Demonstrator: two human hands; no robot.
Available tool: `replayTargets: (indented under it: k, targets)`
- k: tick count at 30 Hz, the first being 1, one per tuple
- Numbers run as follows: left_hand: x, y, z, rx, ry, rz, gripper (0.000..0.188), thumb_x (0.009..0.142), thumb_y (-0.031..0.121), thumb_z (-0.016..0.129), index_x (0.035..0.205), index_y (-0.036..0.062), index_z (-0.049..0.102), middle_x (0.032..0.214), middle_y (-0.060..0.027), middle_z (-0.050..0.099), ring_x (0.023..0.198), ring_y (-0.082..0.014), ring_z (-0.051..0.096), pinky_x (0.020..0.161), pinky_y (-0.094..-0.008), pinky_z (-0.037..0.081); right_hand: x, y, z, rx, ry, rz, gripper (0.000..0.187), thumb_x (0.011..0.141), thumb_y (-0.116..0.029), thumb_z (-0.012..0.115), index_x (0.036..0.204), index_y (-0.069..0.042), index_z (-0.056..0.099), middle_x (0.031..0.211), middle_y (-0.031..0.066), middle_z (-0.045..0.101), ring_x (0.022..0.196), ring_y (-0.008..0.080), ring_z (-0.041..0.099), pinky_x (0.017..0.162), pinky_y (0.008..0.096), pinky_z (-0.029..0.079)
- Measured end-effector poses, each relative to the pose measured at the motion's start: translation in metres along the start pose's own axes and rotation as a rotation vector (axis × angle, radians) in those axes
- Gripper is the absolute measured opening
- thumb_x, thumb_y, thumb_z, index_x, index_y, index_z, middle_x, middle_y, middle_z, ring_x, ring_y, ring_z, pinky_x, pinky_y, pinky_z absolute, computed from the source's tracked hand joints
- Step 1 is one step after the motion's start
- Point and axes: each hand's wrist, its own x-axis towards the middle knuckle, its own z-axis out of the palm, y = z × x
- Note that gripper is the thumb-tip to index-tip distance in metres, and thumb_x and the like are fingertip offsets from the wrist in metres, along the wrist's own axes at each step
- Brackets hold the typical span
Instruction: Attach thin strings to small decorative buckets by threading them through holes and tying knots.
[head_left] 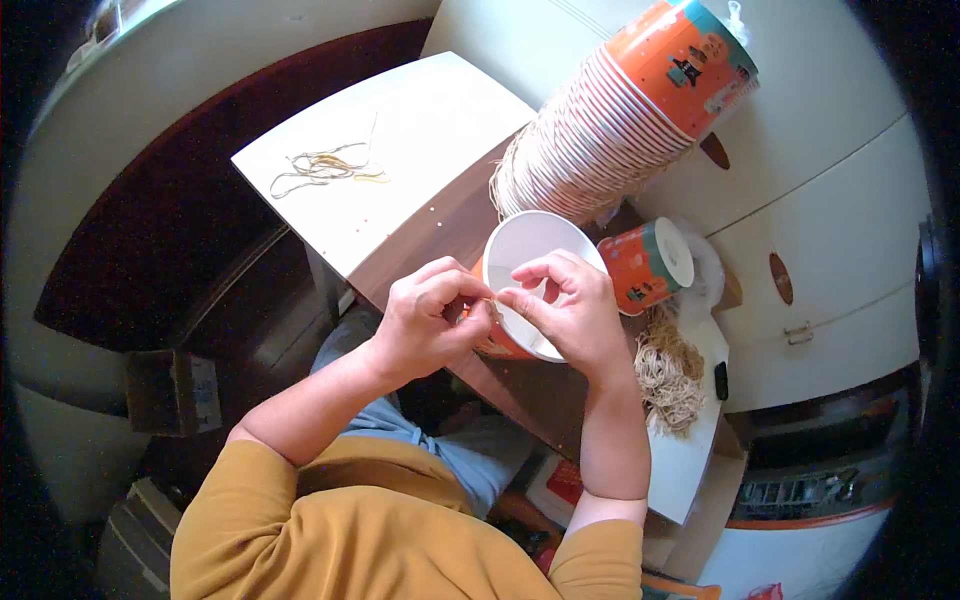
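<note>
An orange paper bucket with a white inside stands at the table's near edge, its mouth tilted up toward me. At the left of its rim, my left hand is closed in a pinch. My right hand reaches over the bucket's mouth, its thumb and curled fingers meeting the left fingertips. Between them is something thin and pale, too small to make out. Both hands cover part of the rim and the bucket's near wall.
A tall leaning stack of paper buckets with cord loops fills the back right. Another orange bucket lies tipped beside a heap of beige cords. Loose strings lie on the white tabletop. A black object rests at the right.
</note>
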Motion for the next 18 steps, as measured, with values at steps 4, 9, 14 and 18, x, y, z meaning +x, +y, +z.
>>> replayTargets:
  k: [4, 9, 14, 18]
  targets:
    - [-0.004, 0.001, 0.001, -0.05, 0.029, -0.096, 0.007, 0.071, 0.0, 0.064, 0.078, 0.0022, 0.065, 0.072, -0.0073, 0.061, 0.06, -0.0121, 0.058, 0.052, -0.0239, 0.045, -0.017, -0.005, 0.003, 0.003, 0.086, -0.024, 0.01, 0.077, -0.004, 0.07, 0.087, -0.003, 0.068, 0.08, 0.0063, 0.064, 0.067, 0.0131, 0.058, 0.06, 0.0259, 0.046]
    - [-0.003, 0.008, 0.005, -0.172, 0.073, -0.201, 0.001, 0.074, 0.001, 0.063, 0.074, 0.0004, 0.063, 0.07, -0.0058, 0.062, 0.061, -0.009, 0.057, 0.055, -0.0231, 0.046, -0.031, -0.019, 0.02, -0.284, 0.214, -0.237, 0.019, 0.073, -0.013, 0.07, 0.091, -0.01, 0.064, 0.085, 0.006, 0.062, 0.076, 0.0266, 0.056, 0.075, 0.0378, 0.04]
    - [-0.005, 0.012, 0.001, -0.141, 0.041, -0.307, 0.004, 0.078, 0.002, 0.062, 0.076, -0.0006, 0.062, 0.07, -0.0038, 0.064, 0.064, -0.0051, 0.056, 0.057, -0.0218, 0.047, -0.033, -0.014, 0.039, -0.522, 0.372, -0.345, 0.02, 0.076, -0.017, 0.069, 0.093, -0.008, 0.063, 0.089, 0.0018, 0.062, 0.075, 0.0184, 0.055, 0.074, 0.0378, 0.037]
    - [-0.009, 0.008, -0.003, -0.226, -0.003, -0.389, 0.007, 0.082, 0.003, 0.062, 0.076, -0.0018, 0.062, 0.072, -0.0017, 0.064, 0.066, -0.004, 0.056, 0.058, -0.0212, 0.048, -0.037, -0.013, 0.047, -0.59, 0.403, -0.377, 0.02, 0.079, -0.019, 0.067, 0.095, -0.008, 0.064, 0.093, 0.002, 0.064, 0.073, 0.0174, 0.055, 0.074, 0.0379, 0.037]
